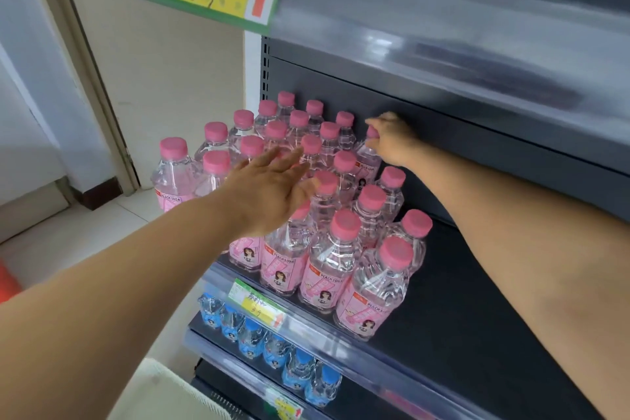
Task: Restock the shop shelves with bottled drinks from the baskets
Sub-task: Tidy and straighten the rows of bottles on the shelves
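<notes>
Two hands: both reach into the middle shelf, seen from the head camera.
Right hand: its fingers pinch the pink cap of a bottle at the back, just beside the rear rows; probably held by the top because the neighbours crowd its sides.
Left hand: fingers straight and together, palm down over the caps, holding nothing; likely steadying the rows. I cannot tell if it touches them.
Pink bottles: upright in tight rows on the shelf's left part, front labels facing out for shoppers.
Bare shelf: the right part is dark and unfilled, so restocking looks unfinished.
Blue bottles: one row on the shelf below.
Baskets: none plainly visible.
</notes>
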The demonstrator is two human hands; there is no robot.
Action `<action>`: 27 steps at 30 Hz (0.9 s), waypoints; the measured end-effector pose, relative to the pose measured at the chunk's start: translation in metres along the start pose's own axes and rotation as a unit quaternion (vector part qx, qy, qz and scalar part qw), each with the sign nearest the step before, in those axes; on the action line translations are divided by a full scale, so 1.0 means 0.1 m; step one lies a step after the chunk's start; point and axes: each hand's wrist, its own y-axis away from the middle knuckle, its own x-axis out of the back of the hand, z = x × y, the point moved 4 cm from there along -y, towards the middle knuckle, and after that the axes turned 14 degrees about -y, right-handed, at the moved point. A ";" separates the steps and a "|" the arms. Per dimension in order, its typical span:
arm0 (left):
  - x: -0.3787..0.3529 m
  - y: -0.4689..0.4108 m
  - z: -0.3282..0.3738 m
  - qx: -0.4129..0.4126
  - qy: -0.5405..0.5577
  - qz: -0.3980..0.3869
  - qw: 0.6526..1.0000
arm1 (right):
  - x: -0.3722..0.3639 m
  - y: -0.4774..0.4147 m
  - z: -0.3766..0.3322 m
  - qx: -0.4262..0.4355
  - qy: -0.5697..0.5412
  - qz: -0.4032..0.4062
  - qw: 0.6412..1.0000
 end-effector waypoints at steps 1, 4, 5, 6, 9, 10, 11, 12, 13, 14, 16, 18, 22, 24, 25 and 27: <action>0.01 0.00 0.00 -0.002 -0.003 -0.006 1.000 | 0.01 0.01 0.01 0.003 0.004 0.012 1.000; -0.01 -0.01 -0.01 -0.001 -0.007 -0.011 1.000 | 0.09 0.10 0.06 -0.006 0.013 0.020 1.000; -0.01 -0.01 -0.01 -0.003 -0.008 -0.011 1.000 | 0.12 0.14 0.11 -0.015 0.010 0.021 1.000; -0.02 -0.01 -0.01 -0.004 -0.011 -0.010 1.000 | 0.16 0.18 0.17 -0.026 0.007 0.018 0.999; -0.03 -0.02 -0.01 -0.007 -0.014 0.000 1.000 | 0.24 0.35 0.30 -0.033 0.025 0.020 0.999; -0.04 -0.02 0.00 -0.009 -0.016 -0.002 1.000 | 0.28 0.43 0.35 -0.041 0.030 0.019 0.999; -0.03 -0.03 0.00 -0.007 -0.015 -0.002 1.000 | 0.32 0.50 0.38 -0.045 0.032 0.016 0.998; -0.03 -0.03 -0.01 -0.003 -0.014 -0.003 1.000 | 0.36 0.56 0.41 -0.043 0.035 0.013 0.998; -0.03 -0.03 -0.01 -0.002 -0.013 -0.005 1.000 | 0.40 0.64 0.43 -0.039 0.044 0.006 0.998; -0.02 -0.02 0.00 -0.002 -0.015 -0.006 1.000 | 0.43 0.71 0.45 -0.039 0.059 -0.005 0.997; -0.02 -0.02 0.00 0.000 -0.018 -0.004 1.000 | 0.47 0.86 0.47 -0.030 0.076 -0.016 0.997; -0.03 -0.02 0.00 0.001 -0.018 -0.004 1.000 | 0.48 0.98 0.46 -0.027 0.079 -0.024 0.996; -0.02 -0.02 0.00 0.002 -0.014 -0.007 1.000 | 0.46 1.12 0.38 -0.015 0.083 -0.037 0.996; -0.02 -0.02 0.01 0.002 -0.017 -0.008 1.000 | 0.45 1.17 0.33 -0.013 0.079 -0.043 0.996; -0.02 -0.01 0.01 0.002 -0.016 -0.010 1.000 | 0.44 1.19 0.31 -0.011 0.078 -0.044 0.996; -0.01 -0.01 0.02 0.003 -0.016 -0.014 1.000 | 0.42 1.23 0.29 -0.008 0.080 -0.048 0.996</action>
